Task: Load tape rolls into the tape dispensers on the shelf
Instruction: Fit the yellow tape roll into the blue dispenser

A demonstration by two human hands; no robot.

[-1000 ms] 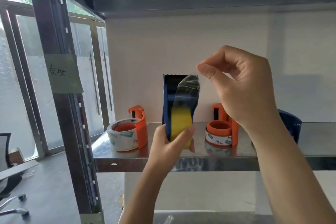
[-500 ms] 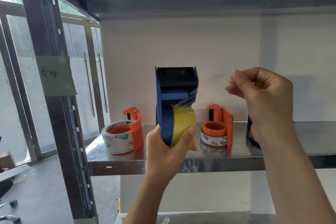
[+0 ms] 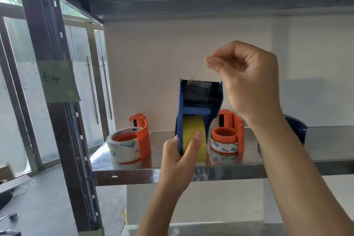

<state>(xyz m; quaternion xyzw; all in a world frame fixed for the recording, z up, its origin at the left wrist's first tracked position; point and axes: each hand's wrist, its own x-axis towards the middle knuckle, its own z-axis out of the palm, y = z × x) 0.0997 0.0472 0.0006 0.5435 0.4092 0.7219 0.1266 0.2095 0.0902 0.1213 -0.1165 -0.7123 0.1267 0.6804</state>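
1. Before the shelf [image 3: 134, 173] edge, left hand [image 3: 178, 159] grips the upright blue dispenser [image 3: 201, 110], thumb pressing its yellow tape roll [image 3: 193, 132]
2. Clear film [image 3: 199, 90], earlier drawn rightward, now lies up to the serrated blade [image 3: 201, 81]
3. Right hand [image 3: 249, 82], risen above it, fingers curled; whether film is pinched cannot be told

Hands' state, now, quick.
Left hand: grips the blue tape dispenser.
Right hand: closed in a pinch; whether it holds anything cannot be told.

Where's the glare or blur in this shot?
Head view: the windows at left are blown out; the steel shelf mirrors the orange dispensers; the right hand is slightly blurred; clear tape on the blue dispenser shows only as faint streaks.
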